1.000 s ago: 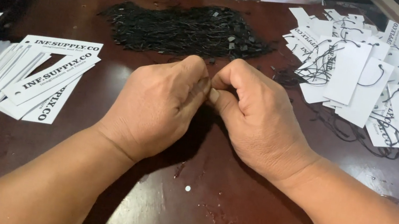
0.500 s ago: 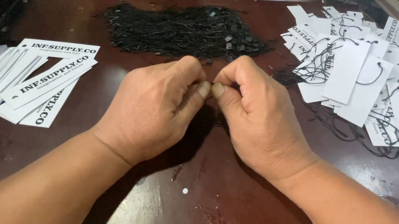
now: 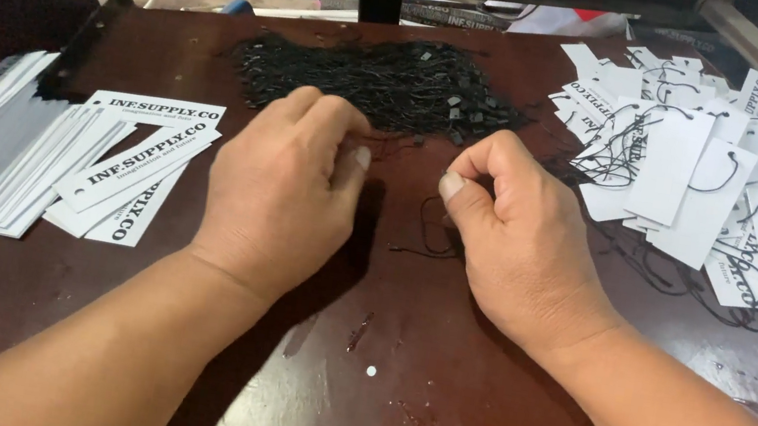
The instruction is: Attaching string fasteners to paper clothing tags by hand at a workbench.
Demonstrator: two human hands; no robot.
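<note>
Right hand [image 3: 520, 239] pinching thin black looped string [image 3: 430, 241]; left hand [image 3: 288, 184] curled, contents unclear. Light, limp, tangle-prone; best gripped near loop end.

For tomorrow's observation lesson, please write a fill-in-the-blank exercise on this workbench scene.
1. The pile of cords behind the hands is ____ in colour.
2. The tags already strung with cords lie to the ____ of the right hand.
3. The left hand is closed in a loose ____.

Missing words: black; right; fist
</note>
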